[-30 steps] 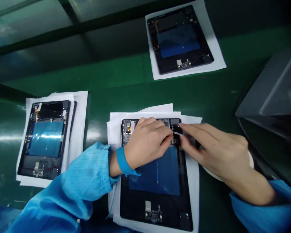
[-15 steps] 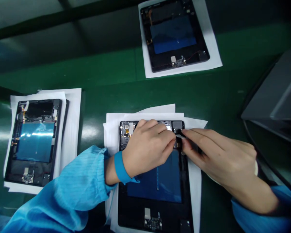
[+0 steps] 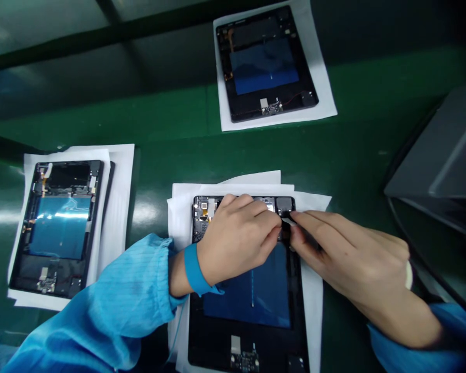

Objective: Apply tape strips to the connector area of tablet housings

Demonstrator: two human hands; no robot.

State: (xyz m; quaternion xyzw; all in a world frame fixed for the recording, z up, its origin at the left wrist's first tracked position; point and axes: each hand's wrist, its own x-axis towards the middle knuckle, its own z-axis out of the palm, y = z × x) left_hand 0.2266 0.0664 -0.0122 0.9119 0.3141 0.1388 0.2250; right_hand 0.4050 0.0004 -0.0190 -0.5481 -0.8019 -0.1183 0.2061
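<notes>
An opened black tablet (image 3: 205,342), with a blue panel and bare circuit boards inside, lies in front of me on white sheets. My left hand (image 3: 241,228) is closed over its upper part, fingers curled and pressed together near the top right corner; what they hold is hidden. My right hand (image 3: 353,259) comes in from the right and pinches a small whitish strip (image 3: 288,221) between thumb and forefinger at the same corner. The strip reaches across to the left fingertips. A blue band (image 3: 196,269) circles my left wrist.
Another opened tablet (image 3: 58,274) lies on white sheets (image 3: 118,207) at the left, with a dark edge showing beneath it. A third tablet (image 3: 248,106) is on paper at the far side. A grey angular object (image 3: 431,155) and a dark cable (image 3: 407,233) are at the right of the green table (image 3: 171,155).
The whole view has shifted slightly, so the far tablet appears lower and further left. Both hands keep nearly the same pose at the tablet's corner.
</notes>
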